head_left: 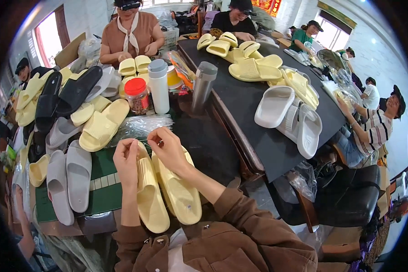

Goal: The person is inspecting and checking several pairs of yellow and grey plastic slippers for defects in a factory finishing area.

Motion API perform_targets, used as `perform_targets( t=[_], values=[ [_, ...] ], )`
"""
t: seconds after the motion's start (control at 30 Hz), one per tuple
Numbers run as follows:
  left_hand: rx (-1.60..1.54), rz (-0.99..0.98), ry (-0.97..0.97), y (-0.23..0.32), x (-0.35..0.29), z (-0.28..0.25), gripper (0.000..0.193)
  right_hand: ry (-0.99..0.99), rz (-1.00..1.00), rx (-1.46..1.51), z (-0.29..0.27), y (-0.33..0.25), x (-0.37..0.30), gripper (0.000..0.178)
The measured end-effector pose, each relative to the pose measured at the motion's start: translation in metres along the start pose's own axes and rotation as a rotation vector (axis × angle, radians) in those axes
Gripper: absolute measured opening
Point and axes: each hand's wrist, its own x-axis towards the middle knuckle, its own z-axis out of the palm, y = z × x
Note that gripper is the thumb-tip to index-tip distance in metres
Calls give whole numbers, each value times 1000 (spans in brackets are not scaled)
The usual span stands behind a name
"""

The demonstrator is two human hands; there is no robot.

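A pair of pale yellow slide slippers lies side by side in front of me, toe straps away from me and heels towards my body. My left hand is beside the left slipper's strap, thumb and fingers pinched together. My right hand reaches over the right slipper's strap, its fingertips also pinched. The fingertips of both hands are close together above the straps. Whatever thin thing they pinch is too small to make out. Just beyond my hands lies a bundle of clear thin plastic strips.
Grey slippers rest on a green mat at left, near piled yellow and black slippers. A red-lidded jar, white bottle and grey tumbler stand ahead. More slippers cover the right table; several people work around.
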Motion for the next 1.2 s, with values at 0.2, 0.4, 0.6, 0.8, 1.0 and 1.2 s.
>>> perform_targets(
  t=[0.2,0.4,0.6,0.8,1.0,1.2],
  values=[
    [16,61,61,3,-3,0,6,-17,23,-14,-1,3,-1,7],
    [59,4,-82,1,-2,2,8,-34,-16,-15,2,-2,-1,8],
    [35,26,-11,0,2,0,7,-21,-47,-75,0,5,3,7],
    [-44,8,-28,2,1,3,6,-62,29,-54,-1,2,2,6],
    [-36,0,-70,2,-1,1,6,-100,37,-19,1,1,1,6],
    [-103,-14,-65,0,0,0,6,-73,24,-27,0,2,0,7]
  ],
)
